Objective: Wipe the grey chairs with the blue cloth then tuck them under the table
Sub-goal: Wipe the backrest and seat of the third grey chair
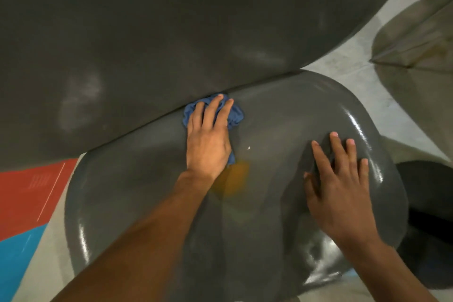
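Only two hands and two forearms of the person are seen, both above the grey chair [147,191]. The left hand [208,144] is shown from the back, over the far middle of the chair's seat; faint ridges of knuckle and tendon can be made out on it, and its thumb is hidden. The right hand [340,191] is seen over the seat's right side, with all five digits in view; its fingernails are short, rounded and pale. Both forearms are bare from the wrist to the picture's lower edge. The left forearm is slightly blurred over the seat's near side.
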{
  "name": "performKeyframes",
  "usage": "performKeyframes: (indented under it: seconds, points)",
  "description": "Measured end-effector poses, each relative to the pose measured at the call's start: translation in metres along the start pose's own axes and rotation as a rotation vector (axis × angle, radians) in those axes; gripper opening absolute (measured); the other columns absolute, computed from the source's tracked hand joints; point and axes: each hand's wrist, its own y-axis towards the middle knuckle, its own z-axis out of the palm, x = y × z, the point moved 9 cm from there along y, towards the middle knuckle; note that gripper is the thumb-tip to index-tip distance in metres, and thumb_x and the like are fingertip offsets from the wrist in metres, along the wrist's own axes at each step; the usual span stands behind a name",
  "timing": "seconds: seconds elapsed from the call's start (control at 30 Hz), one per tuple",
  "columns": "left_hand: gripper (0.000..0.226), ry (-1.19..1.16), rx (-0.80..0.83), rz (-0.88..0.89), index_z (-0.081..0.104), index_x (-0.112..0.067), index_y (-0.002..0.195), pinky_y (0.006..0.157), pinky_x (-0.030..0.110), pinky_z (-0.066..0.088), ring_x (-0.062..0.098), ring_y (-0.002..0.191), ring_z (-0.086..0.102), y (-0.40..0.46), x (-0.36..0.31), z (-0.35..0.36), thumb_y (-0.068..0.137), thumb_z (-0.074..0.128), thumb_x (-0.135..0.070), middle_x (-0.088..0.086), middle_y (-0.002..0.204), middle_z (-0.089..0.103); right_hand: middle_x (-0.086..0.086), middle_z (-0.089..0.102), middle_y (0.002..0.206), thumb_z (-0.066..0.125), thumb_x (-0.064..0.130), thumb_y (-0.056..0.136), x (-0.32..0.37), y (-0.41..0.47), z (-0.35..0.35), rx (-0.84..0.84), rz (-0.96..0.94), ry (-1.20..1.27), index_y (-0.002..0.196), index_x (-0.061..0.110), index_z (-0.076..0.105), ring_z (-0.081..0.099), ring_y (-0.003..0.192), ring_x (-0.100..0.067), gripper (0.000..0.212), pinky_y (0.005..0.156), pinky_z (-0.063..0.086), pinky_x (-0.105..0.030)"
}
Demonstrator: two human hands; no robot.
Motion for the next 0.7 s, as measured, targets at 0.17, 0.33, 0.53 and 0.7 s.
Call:
performKeyframes:
  seconds: [0.17, 0.33, 0.53, 0.7]
  points:
    - [0.055, -0.038, -0.007, -0.068, 0.049, -0.016, 0.151, 0.12, 0.054, 0.033, 0.044, 0.142, 0.039, 0.014, -0.034, 0.006, 0.099, 0.033, -0.017, 0.006, 0.157, 0.045, -0.012, 0.017, 0.167, 0.059, 0.028, 0.095, -0.02, -0.025, -0.001, -0.077, 0.1, 0.1, 0.154, 0.017, 0.04, 0.005, 0.155, -0.035, 0.063, 0.123, 0.014, -0.06]
    - [0.057, -0.097, -0.033, -0.097, 0.049, -0.014, 0.151, 0.122, 0.053, 0.028, 0.044, 0.144, 0.037, 0.02, -0.064, 0.009, 0.096, 0.035, -0.013, 0.008, 0.158, 0.044, -0.011, 0.02, 0.167, 0.065, 0.02, 0.092, -0.035, -0.054, 0.007, -0.121, 0.182, 0.153, 0.152, 0.016, 0.045, 0.01, 0.155, -0.035, 0.063, 0.117, 0.022, -0.065]
    - [0.07, -0.152, 0.03, 0.159, 0.049, -0.014, 0.151, 0.12, 0.049, 0.03, 0.041, 0.142, 0.04, 0.031, -0.172, 0.015, 0.082, 0.037, -0.009, 0.008, 0.16, 0.042, -0.008, 0.025, 0.166, 0.055, 0.02, 0.083, -0.04, -0.075, 0.014, -0.117, 0.175, 0.129, 0.151, 0.017, 0.046, 0.017, 0.154, -0.033, 0.069, 0.115, 0.028, -0.065]
    - [0.08, -0.077, 0.136, 0.417, 0.043, -0.018, 0.156, 0.122, 0.049, 0.029, 0.039, 0.145, 0.038, 0.029, -0.19, 0.021, 0.077, 0.035, -0.007, 0.006, 0.165, 0.034, -0.007, 0.025, 0.166, 0.067, 0.015, 0.084, -0.039, -0.074, 0.014, -0.089, 0.194, 0.118, 0.151, 0.016, 0.046, 0.015, 0.154, -0.032, 0.07, 0.116, 0.027, -0.064]
